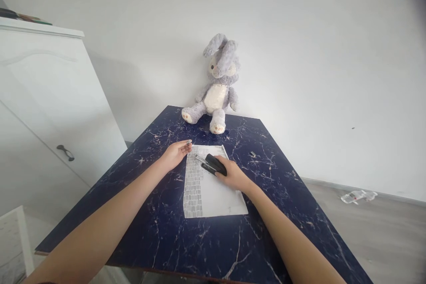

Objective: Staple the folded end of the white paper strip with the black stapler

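Note:
My right hand (234,175) is wrapped round a black stapler (215,164), which is held over the upper part of a paper sheet (216,199). The stapler's jaws are apart and point to the left, with a metal strip showing on the upper arm. Printed grey text blocks run down the left side of the sheet, and the rest is mostly white. At the sheet's upper left edge is my left hand (177,153), its fingers stretched out and holding nothing. Whether its fingertips touch the paper I cannot tell.
A grey plush rabbit (216,97) sits at the far end of the dark blue marbled table (159,230), against the wall. Right of the paper lies a small staple strip-like piece (253,154). A white cabinet (49,97) stands left; clear plastic (357,196) lies on the floor at right.

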{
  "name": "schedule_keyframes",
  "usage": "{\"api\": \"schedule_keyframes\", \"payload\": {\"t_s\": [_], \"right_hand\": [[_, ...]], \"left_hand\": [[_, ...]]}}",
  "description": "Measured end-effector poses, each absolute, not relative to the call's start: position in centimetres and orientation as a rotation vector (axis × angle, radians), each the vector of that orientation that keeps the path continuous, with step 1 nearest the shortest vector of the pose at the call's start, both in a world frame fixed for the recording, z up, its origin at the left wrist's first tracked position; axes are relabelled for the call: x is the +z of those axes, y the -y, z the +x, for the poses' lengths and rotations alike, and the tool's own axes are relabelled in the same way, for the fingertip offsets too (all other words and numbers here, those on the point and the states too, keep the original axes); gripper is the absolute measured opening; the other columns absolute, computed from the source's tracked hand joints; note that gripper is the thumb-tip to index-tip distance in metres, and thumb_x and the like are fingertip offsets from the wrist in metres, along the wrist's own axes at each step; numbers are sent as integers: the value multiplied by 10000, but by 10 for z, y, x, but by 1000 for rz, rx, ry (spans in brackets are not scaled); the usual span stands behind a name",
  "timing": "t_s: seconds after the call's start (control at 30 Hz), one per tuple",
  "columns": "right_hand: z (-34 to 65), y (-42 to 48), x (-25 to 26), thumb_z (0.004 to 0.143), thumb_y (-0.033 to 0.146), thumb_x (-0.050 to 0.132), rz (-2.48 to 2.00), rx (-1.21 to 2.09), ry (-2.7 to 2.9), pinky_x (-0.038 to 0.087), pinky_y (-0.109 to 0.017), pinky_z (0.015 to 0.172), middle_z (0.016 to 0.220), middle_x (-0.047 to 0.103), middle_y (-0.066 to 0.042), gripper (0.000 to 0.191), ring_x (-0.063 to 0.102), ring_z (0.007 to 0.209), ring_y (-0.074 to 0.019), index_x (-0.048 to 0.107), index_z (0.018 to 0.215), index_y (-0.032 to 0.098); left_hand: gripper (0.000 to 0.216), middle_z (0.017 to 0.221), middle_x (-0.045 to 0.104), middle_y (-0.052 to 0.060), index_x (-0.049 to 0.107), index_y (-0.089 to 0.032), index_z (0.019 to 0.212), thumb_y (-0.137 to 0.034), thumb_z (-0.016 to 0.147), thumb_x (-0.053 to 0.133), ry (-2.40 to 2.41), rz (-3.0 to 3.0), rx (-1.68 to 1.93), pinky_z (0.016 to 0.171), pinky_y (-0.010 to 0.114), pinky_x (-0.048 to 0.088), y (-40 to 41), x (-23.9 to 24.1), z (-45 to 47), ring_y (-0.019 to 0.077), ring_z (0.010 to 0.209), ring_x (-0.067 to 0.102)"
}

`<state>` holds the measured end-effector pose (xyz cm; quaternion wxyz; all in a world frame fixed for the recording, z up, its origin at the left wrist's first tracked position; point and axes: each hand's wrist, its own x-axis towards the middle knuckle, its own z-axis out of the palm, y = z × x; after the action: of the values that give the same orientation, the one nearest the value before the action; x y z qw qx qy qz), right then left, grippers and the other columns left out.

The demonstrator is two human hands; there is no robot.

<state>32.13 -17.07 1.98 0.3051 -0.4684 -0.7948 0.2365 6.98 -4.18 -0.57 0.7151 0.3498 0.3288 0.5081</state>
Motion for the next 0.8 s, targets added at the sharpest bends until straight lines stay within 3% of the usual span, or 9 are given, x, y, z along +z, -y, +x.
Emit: {"api": "schedule_keyframes", "payload": {"t_s": [0.17, 0.47, 0.63, 0.7, 0.8], "right_hand": [[322, 169, 18, 806, 94, 585, -1231, 628, 2102, 493, -366, 907, 1167, 712, -67, 542, 670, 1018, -249, 562, 1331, 226], [323, 170, 18, 813, 94, 579, -1226, 645, 2107, 489, -355, 885, 1162, 705, -69, 529, 665, 1010, -243, 554, 1326, 221], [324, 169, 16, 813, 105, 586, -1235, 627, 2106, 489, -362, 891, 1146, 709, -72, 531, 664, 979, -241, 556, 1332, 216], [324, 169, 16, 813, 107, 588, -1238, 632, 2107, 490, -363, 891, 1143, 709, -72, 524, 664, 976, -242, 558, 1325, 215], [324, 169, 16, 816, 108, 585, -1237, 639, 2106, 489, -362, 891, 1143, 708, -71, 511, 663, 987, -244, 558, 1315, 215]], "left_hand": [[204, 941, 735, 113, 771, -113, 1048, -223, 895, 694, -714, 1015, 1144, 971, 371, 560, 46, -8, 69, 173, 904, 695], [287, 1095, 745, 116, 744, -137, 1099, -169, 815, 778, -726, 1142, 1043, 1032, 410, 529, 50, -5, 71, 213, 1028, 698], [350, 1004, 736, 107, 708, -138, 1111, -416, 899, 689, -740, 1379, 1088, 789, 342, 570, 59, -1, 76, 183, 815, 698], [388, 920, 724, 89, 700, -146, 1071, -497, 936, 606, -753, 1550, 1108, 658, 296, 530, 61, 1, 77, 165, 712, 661], [410, 849, 699, 67, 700, -164, 1018, -533, 965, 529, -790, 1782, 1132, 594, 267, 470, 63, 4, 77, 165, 685, 631]]}}
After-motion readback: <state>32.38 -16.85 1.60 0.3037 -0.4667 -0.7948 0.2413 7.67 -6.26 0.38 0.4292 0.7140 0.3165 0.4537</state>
